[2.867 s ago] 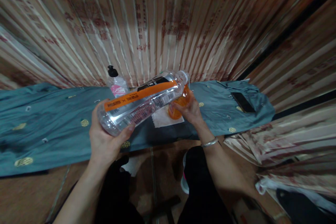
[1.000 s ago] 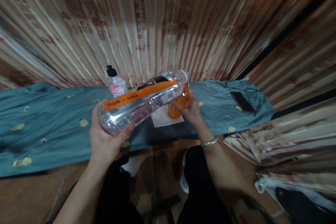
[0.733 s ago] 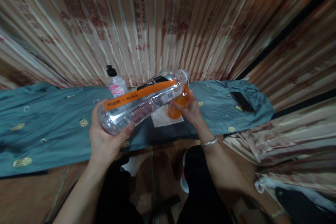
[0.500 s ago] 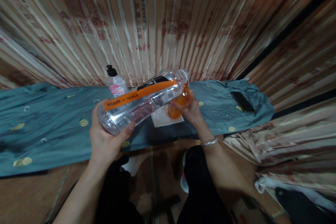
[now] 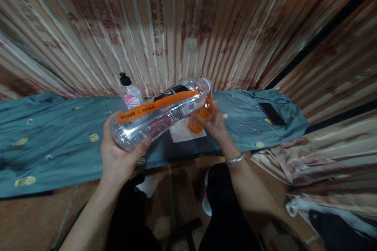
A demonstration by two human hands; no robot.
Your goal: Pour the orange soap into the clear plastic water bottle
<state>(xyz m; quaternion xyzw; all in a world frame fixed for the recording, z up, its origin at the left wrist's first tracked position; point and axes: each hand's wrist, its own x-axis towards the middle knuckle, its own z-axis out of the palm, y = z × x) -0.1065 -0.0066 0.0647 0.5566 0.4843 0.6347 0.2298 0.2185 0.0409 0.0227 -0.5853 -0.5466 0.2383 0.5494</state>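
My left hand (image 5: 122, 157) is wrapped round the base of a large clear plastic bottle (image 5: 159, 111) with an orange, black and silver label. The bottle is tilted, its neck pointing up and to the right. Below and behind that neck, my right hand (image 5: 214, 121) grips an orange see-through bottle (image 5: 196, 125). The mouth of the clear bottle lies over the top of the orange one; whether they touch, I cannot tell. Under the orange bottle lies a white paper tissue (image 5: 182, 132) on the teal cloth (image 5: 73, 133).
Left of the bottles stands a pump bottle (image 5: 131, 96) with a black top and pink label. A dark phone (image 5: 271, 113) lies on the cloth at right. Pleated patterned curtains (image 5: 176, 27) hang behind. My dark-clad knees (image 5: 225, 204) are below the cloth's front edge.
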